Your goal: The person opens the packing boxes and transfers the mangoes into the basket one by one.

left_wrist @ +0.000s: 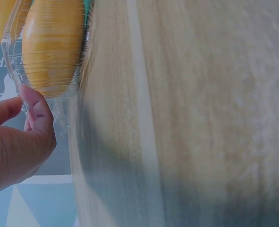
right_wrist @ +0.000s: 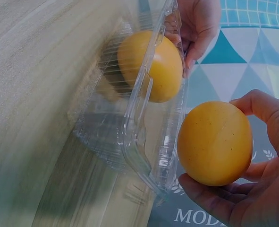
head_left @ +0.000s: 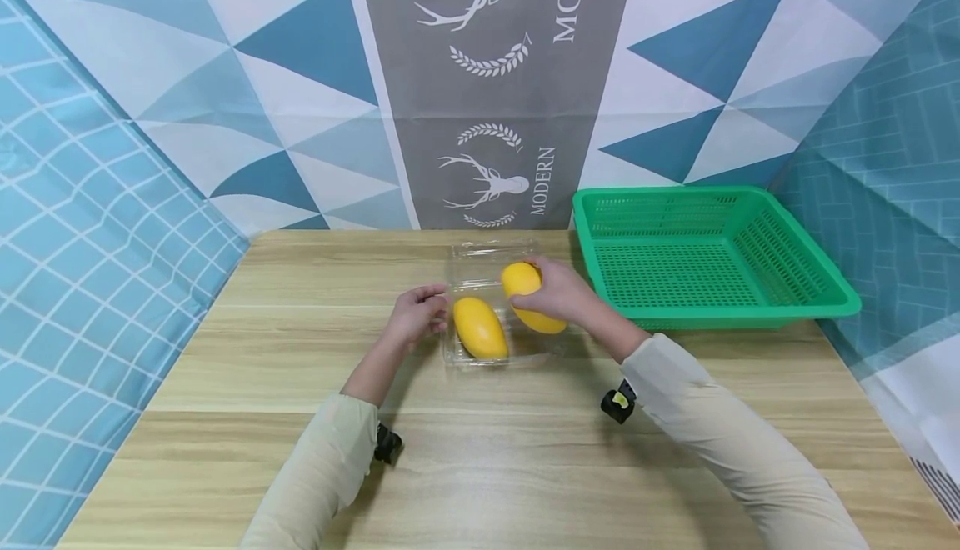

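A clear plastic clamshell box (head_left: 459, 353) lies on the table with its lid folded back. One yellow mango (head_left: 480, 329) rests inside, at the box's left side. My left hand (head_left: 418, 314) is at the box's left edge; in the left wrist view its thumb and finger pinch the thin rim (left_wrist: 24, 101). With my right hand (head_left: 558, 290) I grip a second mango (head_left: 551, 321), held over the right part of the box. The right wrist view shows that mango (right_wrist: 215, 144) above the rim and apart from it, fingers and thumb on either side.
A green plastic basket (head_left: 813, 262) with slotted walls stands at the back right of the wooden table (head_left: 300, 325), right of the box. Patterned cloth (head_left: 491, 100) hangs behind the table, and blue cloth panels (head_left: 97, 200) close off both sides.
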The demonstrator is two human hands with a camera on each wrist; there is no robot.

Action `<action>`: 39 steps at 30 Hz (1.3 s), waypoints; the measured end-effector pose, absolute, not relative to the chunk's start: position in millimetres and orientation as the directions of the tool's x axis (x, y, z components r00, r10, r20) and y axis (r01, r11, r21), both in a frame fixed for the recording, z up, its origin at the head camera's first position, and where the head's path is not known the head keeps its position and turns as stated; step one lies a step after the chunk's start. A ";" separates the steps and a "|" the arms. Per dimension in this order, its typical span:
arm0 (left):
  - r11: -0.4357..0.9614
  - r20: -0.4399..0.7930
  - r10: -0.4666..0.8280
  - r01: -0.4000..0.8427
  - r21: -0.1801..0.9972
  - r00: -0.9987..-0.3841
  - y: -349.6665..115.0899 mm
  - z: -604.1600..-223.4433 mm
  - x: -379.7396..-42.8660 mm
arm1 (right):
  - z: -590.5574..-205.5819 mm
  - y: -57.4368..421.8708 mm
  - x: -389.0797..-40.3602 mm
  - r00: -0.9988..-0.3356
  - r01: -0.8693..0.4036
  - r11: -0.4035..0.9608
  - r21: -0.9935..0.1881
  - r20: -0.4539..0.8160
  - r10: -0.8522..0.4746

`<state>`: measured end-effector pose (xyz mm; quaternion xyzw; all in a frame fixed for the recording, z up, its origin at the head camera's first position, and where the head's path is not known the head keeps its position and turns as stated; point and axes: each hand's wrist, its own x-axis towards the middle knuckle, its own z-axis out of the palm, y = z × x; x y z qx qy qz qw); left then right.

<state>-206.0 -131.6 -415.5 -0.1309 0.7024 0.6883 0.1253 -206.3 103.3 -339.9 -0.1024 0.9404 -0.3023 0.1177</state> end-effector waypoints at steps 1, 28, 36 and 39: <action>0.017 -0.358 -0.011 -0.358 0.934 -0.934 -131.6 -415.3 -206.0 | -339.7 103.9 -206.5 -0.952 -0.125 0.796 -0.592 -0.156 -0.265; 0.013 -0.367 -0.007 -0.368 0.930 -0.930 -130.3 -412.7 -204.7 | -332.7 121.8 -209.4 -0.957 -0.129 0.780 -0.613 -0.128 -0.259; -0.001 -0.373 -0.005 -0.373 0.928 -0.928 -130.9 -415.0 -206.5 | -327.4 126.3 -211.1 -0.961 -0.138 0.791 -0.596 -0.113 -0.253; -0.001 -0.371 -0.003 -0.371 0.929 -0.929 -131.3 -416.2 -206.8 | -327.1 128.5 -211.8 -0.960 -0.131 0.792 -0.597 -0.122 -0.251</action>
